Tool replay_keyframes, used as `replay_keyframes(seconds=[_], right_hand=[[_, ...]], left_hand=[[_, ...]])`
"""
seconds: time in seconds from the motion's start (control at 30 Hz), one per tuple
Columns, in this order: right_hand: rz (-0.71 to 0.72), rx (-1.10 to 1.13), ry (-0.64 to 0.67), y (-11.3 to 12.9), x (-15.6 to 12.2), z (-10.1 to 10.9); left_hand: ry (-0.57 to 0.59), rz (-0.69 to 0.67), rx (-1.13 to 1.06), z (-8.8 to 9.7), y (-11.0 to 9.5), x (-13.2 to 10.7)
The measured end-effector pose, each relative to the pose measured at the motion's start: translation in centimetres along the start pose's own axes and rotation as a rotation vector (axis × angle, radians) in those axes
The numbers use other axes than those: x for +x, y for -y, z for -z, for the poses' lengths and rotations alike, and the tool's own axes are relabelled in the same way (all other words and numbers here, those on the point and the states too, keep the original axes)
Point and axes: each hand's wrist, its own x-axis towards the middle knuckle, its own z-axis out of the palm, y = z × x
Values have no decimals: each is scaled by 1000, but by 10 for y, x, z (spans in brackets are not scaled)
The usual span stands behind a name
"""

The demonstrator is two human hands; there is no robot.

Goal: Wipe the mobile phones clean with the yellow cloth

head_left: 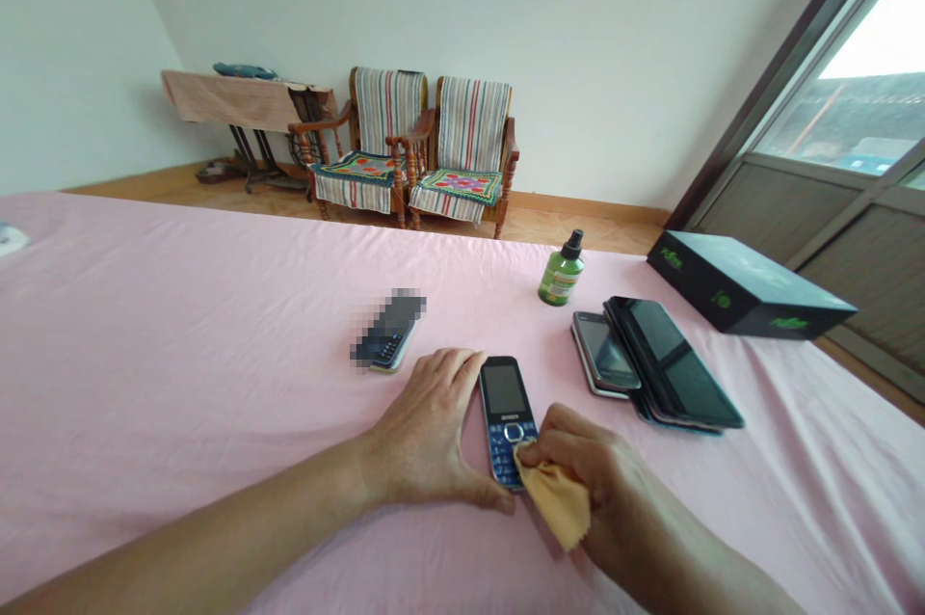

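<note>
A blue keypad phone (504, 388) lies face up on the pink cloth in front of me. My left hand (434, 432) braces it from the left, fingertips at its top corner and thumb at its bottom edge. Pinched in my right hand (593, 461) is a yellow wiping cloth (560, 504), pressed on the lower right part of the keypad. The cloth and fingers hide some of the keys. To the left, beyond my left hand, another keypad phone (394, 345) rests on a light-coloured one, its upper part pixelated.
Right of my hands, a smaller phone stack (611, 355) leans against a stack of larger dark-screened devices (675, 360). Behind them stand a green spray bottle (561, 276) and a black box (723, 292). Two wooden armchairs (462, 147) and a covered table (231, 99) are by the wall.
</note>
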Motion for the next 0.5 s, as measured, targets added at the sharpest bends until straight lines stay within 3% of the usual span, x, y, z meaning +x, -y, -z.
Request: replay_keyframes(seconds=[0.23,0.43,0.5], right_hand=[[38,39,94,19,-3,11],[22,-96,-204,-1,2,15],[14,-73,-235,-7,5,13]], left_hand=[[5,9,9,0,0,0],[18,12,8,0,1,0],[18,14,9,0,0,0]])
